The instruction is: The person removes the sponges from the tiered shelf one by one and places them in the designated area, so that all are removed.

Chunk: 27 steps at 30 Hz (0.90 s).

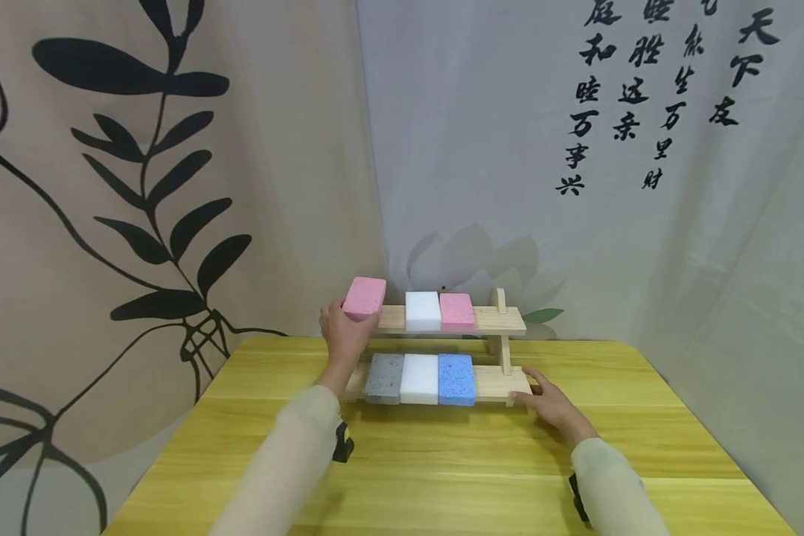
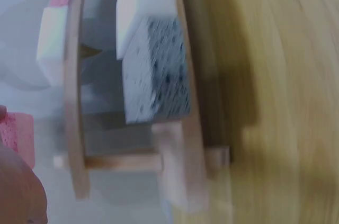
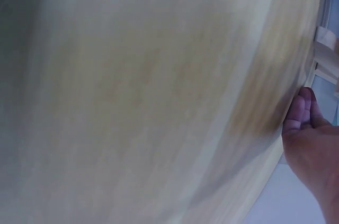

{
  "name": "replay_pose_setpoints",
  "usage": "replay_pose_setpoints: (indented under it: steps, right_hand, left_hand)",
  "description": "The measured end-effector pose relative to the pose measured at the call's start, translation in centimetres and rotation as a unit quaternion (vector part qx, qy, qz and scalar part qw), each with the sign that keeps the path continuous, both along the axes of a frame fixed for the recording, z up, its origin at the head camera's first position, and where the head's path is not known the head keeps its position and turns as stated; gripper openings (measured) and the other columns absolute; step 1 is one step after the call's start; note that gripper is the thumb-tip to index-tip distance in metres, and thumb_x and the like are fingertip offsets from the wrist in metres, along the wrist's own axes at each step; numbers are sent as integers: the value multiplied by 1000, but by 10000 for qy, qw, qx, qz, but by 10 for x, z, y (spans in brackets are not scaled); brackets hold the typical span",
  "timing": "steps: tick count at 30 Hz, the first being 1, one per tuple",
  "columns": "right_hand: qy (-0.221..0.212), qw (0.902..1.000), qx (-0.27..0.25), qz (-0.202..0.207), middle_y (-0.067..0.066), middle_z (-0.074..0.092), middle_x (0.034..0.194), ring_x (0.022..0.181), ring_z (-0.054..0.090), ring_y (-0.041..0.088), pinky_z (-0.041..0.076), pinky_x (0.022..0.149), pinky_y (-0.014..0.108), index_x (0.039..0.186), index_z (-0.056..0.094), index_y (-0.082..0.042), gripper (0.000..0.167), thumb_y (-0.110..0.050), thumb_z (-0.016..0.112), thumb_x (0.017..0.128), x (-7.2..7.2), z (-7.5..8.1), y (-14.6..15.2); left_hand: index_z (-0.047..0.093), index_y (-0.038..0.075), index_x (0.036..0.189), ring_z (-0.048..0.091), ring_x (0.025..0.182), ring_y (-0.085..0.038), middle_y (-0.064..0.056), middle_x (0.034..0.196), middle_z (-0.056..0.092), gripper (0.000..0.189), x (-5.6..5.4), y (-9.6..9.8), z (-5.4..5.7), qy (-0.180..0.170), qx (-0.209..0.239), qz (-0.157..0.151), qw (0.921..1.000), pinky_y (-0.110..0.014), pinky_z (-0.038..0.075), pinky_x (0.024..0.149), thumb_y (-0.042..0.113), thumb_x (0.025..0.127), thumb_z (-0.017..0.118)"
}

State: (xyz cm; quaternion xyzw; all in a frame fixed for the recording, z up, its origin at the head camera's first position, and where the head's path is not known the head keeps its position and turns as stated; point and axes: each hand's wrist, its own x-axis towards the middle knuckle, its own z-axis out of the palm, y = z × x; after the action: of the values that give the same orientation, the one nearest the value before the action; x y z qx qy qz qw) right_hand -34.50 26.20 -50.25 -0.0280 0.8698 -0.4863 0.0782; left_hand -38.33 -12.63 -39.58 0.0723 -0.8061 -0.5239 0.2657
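Note:
My left hand (image 1: 347, 335) grips a pink sponge block (image 1: 365, 298) at the left end of the upper shelf of a small two-tier wooden rack (image 1: 501, 320). In the left wrist view, part of that hand (image 2: 18, 187) shows at the lower left, with the pink block (image 2: 24, 134) beyond it. My right hand (image 1: 554, 406) holds the right end of the lower shelf (image 1: 499, 382), its fingers spread around the end. On the upper shelf sit a white block (image 1: 423, 311) and another pink block (image 1: 457, 312). Grey (image 1: 384, 378), white (image 1: 419, 378) and blue (image 1: 456, 379) blocks stand side by side below.
The rack stands toward the back of a yellow wood-grain table (image 1: 429, 469). Behind it hangs a pale curtain (image 1: 295, 186) printed with dark leaves and black characters. A black wrist device (image 1: 343, 442) sits by my left sleeve.

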Motion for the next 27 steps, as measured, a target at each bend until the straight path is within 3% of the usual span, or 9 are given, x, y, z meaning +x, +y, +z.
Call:
replay_pose_setpoints:
  steps: [8, 13, 19, 27]
  right_hand:
    - [19, 9999, 134, 44, 39, 29, 148, 134, 36, 52, 36, 103, 63, 158, 15, -7, 89, -47, 64, 94, -1, 0, 1]
    - [7, 9999, 119, 32, 39, 29, 149, 134, 36, 52, 36, 104, 63, 158, 16, -8, 89, -46, 65, 94, -2, -1, 0]
    - [50, 9998, 162, 142, 40, 31, 147, 132, 38, 52, 36, 103, 63, 158, 16, -8, 91, -50, 65, 93, -3, -2, 3]
    - [31, 9998, 75, 156, 39, 34, 146, 131, 40, 51, 35, 104, 64, 158, 15, -6, 91, -47, 65, 93, -3, -2, 3]
  left_hand:
    - [44, -1, 139, 39, 119, -34, -18, 129, 42, 80, 6, -45, 12, 152, -107, 128, 9997, -47, 36, 98, 29, 76, 83]
    - [42, 0, 141, 39, 121, -36, -19, 132, 40, 81, 15, -72, 12, 96, 33, 257, 9996, -49, 36, 99, 29, 77, 83]
    - [40, -1, 143, 36, 124, -37, -21, 136, 38, 81, 18, -101, -5, -51, 132, 457, 9989, -49, 36, 103, 29, 80, 81]
    - [41, -8, 141, 36, 122, -40, -26, 132, 40, 77, 20, -123, -39, -248, -45, 620, 9978, -50, 34, 100, 23, 81, 80]
